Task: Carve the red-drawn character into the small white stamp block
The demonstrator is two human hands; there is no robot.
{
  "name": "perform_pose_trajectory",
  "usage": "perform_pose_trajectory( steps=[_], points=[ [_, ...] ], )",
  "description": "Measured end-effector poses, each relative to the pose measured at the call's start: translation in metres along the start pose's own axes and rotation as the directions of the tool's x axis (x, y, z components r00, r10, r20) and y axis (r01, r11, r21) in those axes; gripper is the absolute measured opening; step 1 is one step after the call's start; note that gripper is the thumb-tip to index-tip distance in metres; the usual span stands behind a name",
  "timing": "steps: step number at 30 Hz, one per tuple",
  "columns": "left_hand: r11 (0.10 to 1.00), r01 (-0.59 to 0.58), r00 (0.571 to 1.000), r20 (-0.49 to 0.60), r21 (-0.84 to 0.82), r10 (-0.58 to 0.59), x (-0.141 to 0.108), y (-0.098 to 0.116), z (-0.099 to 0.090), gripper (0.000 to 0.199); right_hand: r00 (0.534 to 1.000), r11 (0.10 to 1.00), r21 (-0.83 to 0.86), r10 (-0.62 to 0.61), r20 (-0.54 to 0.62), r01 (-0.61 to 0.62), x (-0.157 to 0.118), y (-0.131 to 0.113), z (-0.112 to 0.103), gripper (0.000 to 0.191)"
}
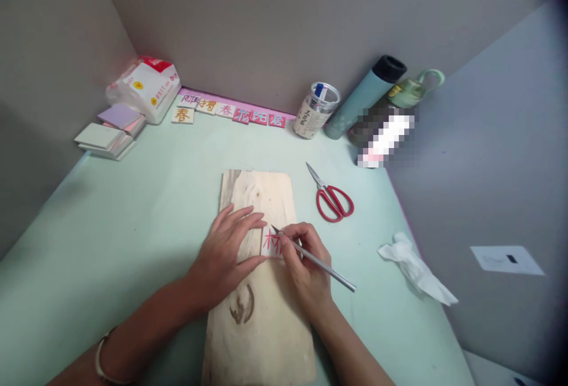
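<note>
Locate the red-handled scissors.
In the head view, the scissors lie on the table, right of the wooden board and beyond the right hand.

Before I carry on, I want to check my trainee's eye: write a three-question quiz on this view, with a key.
1. Which hand holds the silver craft knife?
2. True or false: the red-handled scissors lie to the right of the wooden board.
3. Which is the left hand nearest to?
A) the crumpled tissue
B) the small tile with red writing
C) the printed can

Key: 1. The right hand. 2. True. 3. B.
</note>
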State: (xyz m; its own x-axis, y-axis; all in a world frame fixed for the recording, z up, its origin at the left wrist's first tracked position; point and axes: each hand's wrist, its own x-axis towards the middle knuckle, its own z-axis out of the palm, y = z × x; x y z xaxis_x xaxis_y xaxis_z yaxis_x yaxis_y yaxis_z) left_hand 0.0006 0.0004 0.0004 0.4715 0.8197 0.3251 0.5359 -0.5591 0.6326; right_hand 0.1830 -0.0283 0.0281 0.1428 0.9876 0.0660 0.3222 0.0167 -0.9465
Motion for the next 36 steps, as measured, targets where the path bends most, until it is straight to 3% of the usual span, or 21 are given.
perform_pose_trajectory(
  steps=[9, 18, 25, 36],
  points=[
    [1.0, 0.003, 1.0, -0.011, -0.001, -0.003, 0.0001, -0.0004, -0.0002, 0.058, 1.0, 1.0, -0.004, -0.015, -0.009, 0.015, 0.0003, -0.0042, 0.0021, 0.012],
    [1.0, 0.002, 1.0, 0.008, 0.009, -0.002, -0.0006, -0.0022, 0.0007, 0.056, 0.981, 0.98, -0.066, -0.185, 0.059, 0.189, 0.0021, -0.0094, -0.0011, 0.011],
    [1.0, -0.003, 1.0, 0.0, 0.004, 0.003, 0.0002, -0.0013, -0.0003, 0.057, 0.999, 0.998, -0.031, -0.051, -0.014, 0.05, 0.0003, -0.0032, 0.0032, 0.012],
    [1.0, -0.005, 1.0, 0.003, -0.002, 0.005, 0.0003, -0.001, -0.0001, 0.064, 1.0, 1.0, -0.011, 0.001, -0.018, -0.001, -0.001, -0.0023, 0.0024, 0.015]
  ],
)
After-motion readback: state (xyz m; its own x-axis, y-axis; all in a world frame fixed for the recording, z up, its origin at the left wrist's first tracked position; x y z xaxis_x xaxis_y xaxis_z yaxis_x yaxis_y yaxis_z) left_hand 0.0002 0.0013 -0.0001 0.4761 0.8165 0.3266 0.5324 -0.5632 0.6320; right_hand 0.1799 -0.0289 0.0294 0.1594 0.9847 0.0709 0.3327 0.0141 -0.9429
